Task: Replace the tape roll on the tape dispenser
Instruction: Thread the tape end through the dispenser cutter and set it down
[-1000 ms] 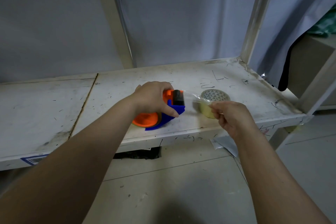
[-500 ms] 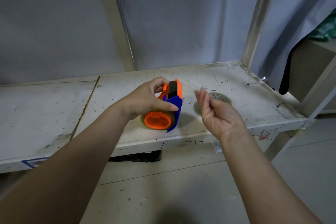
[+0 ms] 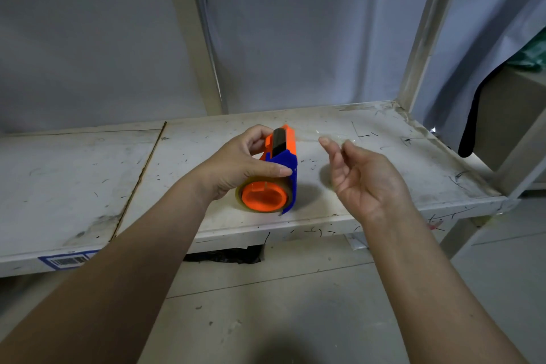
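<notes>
nearest, two bare forearms reaching up from the bottom corners over a pale floor. further in, left hand [image 3: 236,165] wrapped round the tape dispenser [image 3: 270,177], thumb laid along the blue side, fingers curled over the orange top by the black strip. dispenser held just above the front part of the shelf [image 3: 88,180], tipped on its side with the round orange hub facing the camera. tape roll [image 3: 240,197] seated on that hub, only a thin yellowish rim showing round it. to the right, right hand [image 3: 363,180] raised palm-up, near the dispenser but not touching it, fingers loosely curled and slightly apart, tips close to the thumb; faint clear film [image 3: 331,137] at the fingertips, hard to tell whether pinched or merely stuck. beyond the hands, scuffed white shelf surface with dark scratch marks, barcode label [image 3: 66,261] on its front edge at left. at the back, upright post [image 3: 419,29] at the right corner and grey-blue sheeting [image 3: 295,23] hanging behind.
</notes>
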Action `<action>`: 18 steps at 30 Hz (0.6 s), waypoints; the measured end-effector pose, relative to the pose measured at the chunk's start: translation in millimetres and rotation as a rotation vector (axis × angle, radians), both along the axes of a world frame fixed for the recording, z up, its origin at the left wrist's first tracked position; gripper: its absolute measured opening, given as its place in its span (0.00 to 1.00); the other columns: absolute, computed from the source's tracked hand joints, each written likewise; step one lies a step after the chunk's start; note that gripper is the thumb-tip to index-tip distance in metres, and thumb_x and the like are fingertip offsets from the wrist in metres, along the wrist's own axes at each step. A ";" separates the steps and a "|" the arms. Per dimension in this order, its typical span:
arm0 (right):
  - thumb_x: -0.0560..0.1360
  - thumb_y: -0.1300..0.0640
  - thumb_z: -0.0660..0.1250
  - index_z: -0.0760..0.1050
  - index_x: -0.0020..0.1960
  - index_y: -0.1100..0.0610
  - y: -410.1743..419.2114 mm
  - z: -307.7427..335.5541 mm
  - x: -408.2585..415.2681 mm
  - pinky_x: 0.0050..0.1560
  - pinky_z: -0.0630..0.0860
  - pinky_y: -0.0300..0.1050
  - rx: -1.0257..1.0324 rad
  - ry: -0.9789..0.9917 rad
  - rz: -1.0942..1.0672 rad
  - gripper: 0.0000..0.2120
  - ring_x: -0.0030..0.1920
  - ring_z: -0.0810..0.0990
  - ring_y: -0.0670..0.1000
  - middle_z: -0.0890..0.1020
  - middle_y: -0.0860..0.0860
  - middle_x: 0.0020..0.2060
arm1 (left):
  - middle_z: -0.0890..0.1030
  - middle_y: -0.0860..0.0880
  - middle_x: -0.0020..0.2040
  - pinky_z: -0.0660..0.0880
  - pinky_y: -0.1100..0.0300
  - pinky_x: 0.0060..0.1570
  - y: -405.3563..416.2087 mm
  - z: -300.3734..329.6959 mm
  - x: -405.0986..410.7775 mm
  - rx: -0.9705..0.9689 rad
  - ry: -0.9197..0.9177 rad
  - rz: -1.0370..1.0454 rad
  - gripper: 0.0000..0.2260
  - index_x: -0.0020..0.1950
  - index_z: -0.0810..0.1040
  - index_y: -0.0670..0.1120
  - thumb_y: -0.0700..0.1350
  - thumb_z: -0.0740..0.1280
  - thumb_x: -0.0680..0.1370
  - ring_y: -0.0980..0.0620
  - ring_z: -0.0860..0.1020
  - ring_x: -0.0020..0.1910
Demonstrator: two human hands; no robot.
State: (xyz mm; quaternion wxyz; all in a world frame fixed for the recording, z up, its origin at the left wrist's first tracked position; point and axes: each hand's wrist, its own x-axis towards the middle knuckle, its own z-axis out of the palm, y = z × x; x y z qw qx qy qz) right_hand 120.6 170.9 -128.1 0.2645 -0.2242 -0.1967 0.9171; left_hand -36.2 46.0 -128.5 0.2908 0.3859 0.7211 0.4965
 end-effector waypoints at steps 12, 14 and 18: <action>0.78 0.66 0.60 0.73 0.50 0.67 2.6 15.6 9.9 0.30 0.78 0.33 0.304 -0.088 -0.070 0.04 0.34 0.85 0.49 0.86 0.59 0.34 | 0.79 0.56 0.58 0.73 0.50 0.59 1.8 14.7 5.1 -0.035 0.148 0.058 0.26 0.56 0.74 0.55 0.46 0.80 0.62 0.56 0.73 0.63; 0.78 0.66 0.60 0.73 0.48 0.66 4.9 11.4 9.6 0.30 0.78 0.33 0.253 -0.097 -0.053 0.04 0.33 0.85 0.49 0.86 0.59 0.33 | 0.79 0.55 0.58 0.74 0.49 0.59 2.4 14.2 6.7 -0.033 0.133 0.042 0.26 0.56 0.74 0.55 0.46 0.80 0.62 0.55 0.73 0.64; 0.78 0.68 0.58 0.70 0.55 0.69 7.6 2.1 9.1 0.28 0.79 0.35 0.014 -0.058 0.021 0.07 0.33 0.86 0.51 0.85 0.62 0.33 | 0.79 0.55 0.59 0.74 0.48 0.60 3.5 11.2 9.4 -0.031 0.124 0.009 0.26 0.54 0.75 0.56 0.47 0.81 0.61 0.54 0.73 0.64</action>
